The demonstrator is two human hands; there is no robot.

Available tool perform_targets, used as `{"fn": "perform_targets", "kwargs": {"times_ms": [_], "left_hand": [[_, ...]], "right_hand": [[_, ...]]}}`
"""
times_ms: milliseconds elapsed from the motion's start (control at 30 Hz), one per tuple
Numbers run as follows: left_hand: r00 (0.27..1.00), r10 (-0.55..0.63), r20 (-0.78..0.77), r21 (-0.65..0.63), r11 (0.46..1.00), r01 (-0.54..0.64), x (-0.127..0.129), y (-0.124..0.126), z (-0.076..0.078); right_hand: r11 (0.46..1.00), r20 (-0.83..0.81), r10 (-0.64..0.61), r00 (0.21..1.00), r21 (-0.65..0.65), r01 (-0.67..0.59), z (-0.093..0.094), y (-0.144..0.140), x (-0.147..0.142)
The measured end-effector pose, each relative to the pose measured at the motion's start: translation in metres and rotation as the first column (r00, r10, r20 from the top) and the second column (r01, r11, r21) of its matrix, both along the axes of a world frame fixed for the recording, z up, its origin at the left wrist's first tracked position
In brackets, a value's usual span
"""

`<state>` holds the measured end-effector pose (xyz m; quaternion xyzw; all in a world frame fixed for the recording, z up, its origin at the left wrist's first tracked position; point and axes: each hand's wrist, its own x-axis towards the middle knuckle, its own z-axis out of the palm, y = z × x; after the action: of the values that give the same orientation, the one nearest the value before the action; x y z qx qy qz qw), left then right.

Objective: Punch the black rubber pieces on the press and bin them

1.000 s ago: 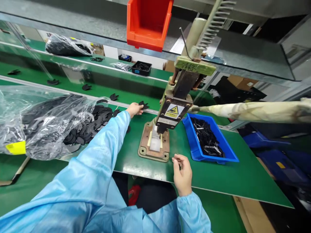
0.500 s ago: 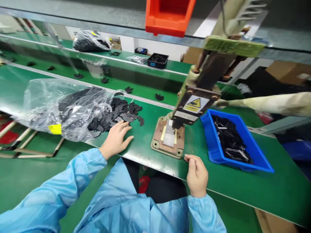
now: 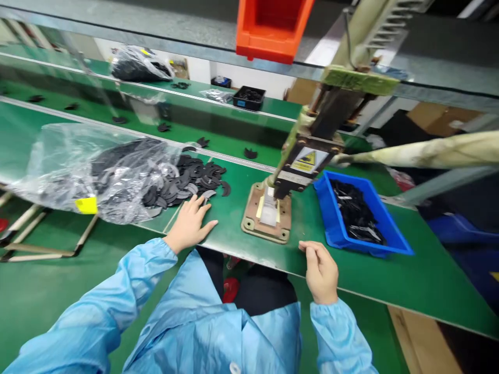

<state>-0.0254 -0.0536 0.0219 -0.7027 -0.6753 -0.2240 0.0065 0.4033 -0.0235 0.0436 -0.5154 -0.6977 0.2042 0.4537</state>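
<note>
Left of the small metal hand press [image 3: 268, 213] on the green table [image 3: 390, 280], a clear plastic bag [image 3: 78, 166] spills a heap of flat black crescent-shaped pieces [image 3: 187, 182] (thin, dark, overlapping). The left hand [image 3: 191, 223] lies flat, fingers spread wide, fingertips touching the heap's near edge. Right of the press, the right hand [image 3: 322, 272] rests loosely curled; whether it holds anything cannot be told. Farther right stands a blue plastic tray [image 3: 335, 228].

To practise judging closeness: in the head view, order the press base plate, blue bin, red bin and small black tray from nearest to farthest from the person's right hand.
From the right hand:
1. Press base plate, just left, ahead.
2. Blue bin, ahead, right.
3. Red bin, overhead.
4. Small black tray, far back.
</note>
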Motion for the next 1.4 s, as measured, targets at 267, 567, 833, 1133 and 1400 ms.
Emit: {"fn": "perform_targets", "kwargs": {"times_ms": [267, 567, 833, 1133, 1400], "left_hand": [[0.996, -0.058, 0.074, 0.115, 0.992, 0.049, -0.005, -0.002, -0.016], [0.995, -0.031, 0.091, 0.149, 0.989, 0.017, 0.001, -0.004, -0.014], [0.993, 0.01, 0.117, 0.113, 0.993, -0.023, 0.008, -0.001, 0.003], [0.989, 0.021, 0.145, 0.108, 0.993, -0.037, 0.011, -0.007, 0.005], [0.995, -0.087, 0.038, 0.112, 0.99, 0.083, -0.004, 0.059, 0.046]], "right_hand": [[0.962, 0.223, -0.274, 0.936, 0.055, 0.268, 0.067, 0.058, 0.104], [0.945, 0.535, -0.176, 0.826, -0.144, 0.294, 0.064, 0.174, 0.155], [0.912, 0.605, -0.082, 0.792, -0.275, 0.304, 0.064, 0.22, 0.147], [0.922, 0.371, -0.353, 0.859, -0.019, 0.387, 0.084, 0.18, 0.15], [0.982, -0.047, -0.181, 0.982, 0.054, 0.184, 0.039, 0.058, 0.051]]}}
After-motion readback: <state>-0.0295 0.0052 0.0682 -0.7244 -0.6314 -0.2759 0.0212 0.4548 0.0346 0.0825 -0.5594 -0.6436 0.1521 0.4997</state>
